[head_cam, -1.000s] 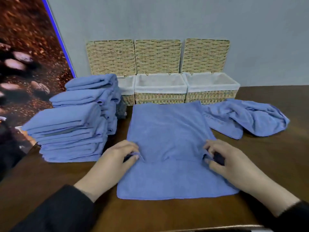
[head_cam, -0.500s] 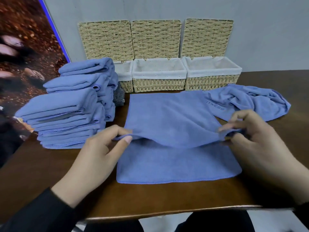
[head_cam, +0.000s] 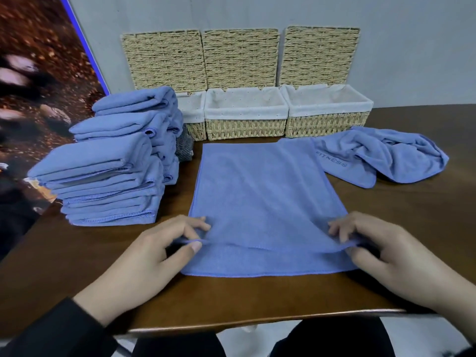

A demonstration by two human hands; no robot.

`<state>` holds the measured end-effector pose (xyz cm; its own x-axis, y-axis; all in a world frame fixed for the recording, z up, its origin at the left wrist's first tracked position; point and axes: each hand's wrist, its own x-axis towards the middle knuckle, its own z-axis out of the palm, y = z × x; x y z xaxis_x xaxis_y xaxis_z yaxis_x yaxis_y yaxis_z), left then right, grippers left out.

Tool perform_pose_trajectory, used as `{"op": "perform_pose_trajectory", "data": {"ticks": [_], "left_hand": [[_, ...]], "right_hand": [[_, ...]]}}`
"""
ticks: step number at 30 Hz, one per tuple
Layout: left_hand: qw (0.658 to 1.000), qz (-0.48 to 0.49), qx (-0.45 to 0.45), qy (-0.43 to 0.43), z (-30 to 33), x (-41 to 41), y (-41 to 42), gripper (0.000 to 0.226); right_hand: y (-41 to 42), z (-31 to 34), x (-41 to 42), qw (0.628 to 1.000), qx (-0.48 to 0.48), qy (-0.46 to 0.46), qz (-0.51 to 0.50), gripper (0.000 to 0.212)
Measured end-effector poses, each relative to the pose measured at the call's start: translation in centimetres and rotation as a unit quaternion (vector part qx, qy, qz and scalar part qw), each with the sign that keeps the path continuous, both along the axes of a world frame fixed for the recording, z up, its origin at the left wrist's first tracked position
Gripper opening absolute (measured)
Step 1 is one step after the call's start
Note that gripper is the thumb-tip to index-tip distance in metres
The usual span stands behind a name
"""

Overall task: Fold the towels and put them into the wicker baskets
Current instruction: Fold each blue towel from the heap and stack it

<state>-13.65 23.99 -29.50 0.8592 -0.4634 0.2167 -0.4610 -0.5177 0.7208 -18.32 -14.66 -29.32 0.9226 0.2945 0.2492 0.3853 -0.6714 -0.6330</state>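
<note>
A blue towel lies spread on the brown table in front of me. My left hand pinches its left edge and my right hand pinches its right edge, both lifting a fold near the front hem. Three wicker baskets with white liners stand open against the wall: left basket half hidden behind the stacks, middle basket, right basket. A crumpled blue towel lies at the right.
Stacks of folded blue towels fill the table's left side, with a grey cloth behind them. The basket lids lean upright on the grey wall. The table's front edge runs just below my wrists.
Both hands pulled the pinched fold toward me, from mid-towel to near the front hem. The towel now lies flatter and the camera tilted down slightly.
</note>
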Motion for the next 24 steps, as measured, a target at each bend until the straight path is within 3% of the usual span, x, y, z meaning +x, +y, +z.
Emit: {"op": "perform_pose_trajectory", "data": {"ticks": [3, 8, 14, 17, 21, 22, 24], "left_hand": [[0.994, -0.066, 0.089, -0.007, -0.8, -0.2, 1.1, 0.013], [0.992, -0.076, 0.099, -0.028, -0.9, -0.2, 1.5, 0.021], [0.969, 0.005, 0.177, -0.175, 0.0, -0.3, -0.5, 0.045], [0.972, -0.030, 0.145, -0.183, 0.9, -1.8, -4.4, 0.039], [0.973, -0.016, 0.107, -0.205, 1.0, -3.7, -10.5, 0.064], [0.976, -0.003, 0.091, -0.196, 1.0, -3.8, -11.4, 0.062], [0.986, 0.023, 0.014, -0.162, 1.4, -3.5, -11.9, 0.033]], "right_hand": [[-0.9, -0.9, -0.1, 0.996, -0.082, 0.019, 0.038, 0.020], [-1.7, -0.5, -0.3, 0.992, -0.104, 0.049, 0.055, 0.024], [-1.7, -0.8, 0.3, 0.976, -0.203, -0.070, 0.021, 0.018], [0.2, -0.3, 0.0, 0.985, -0.148, -0.088, -0.004, 0.003], [4.5, 2.0, -0.2, 0.996, -0.038, -0.077, -0.017, 0.008], [5.6, 2.4, -0.2, 0.997, -0.011, -0.076, -0.002, 0.007], [6.8, 3.0, -0.4, 0.995, 0.052, -0.082, 0.039, 0.005]]}}
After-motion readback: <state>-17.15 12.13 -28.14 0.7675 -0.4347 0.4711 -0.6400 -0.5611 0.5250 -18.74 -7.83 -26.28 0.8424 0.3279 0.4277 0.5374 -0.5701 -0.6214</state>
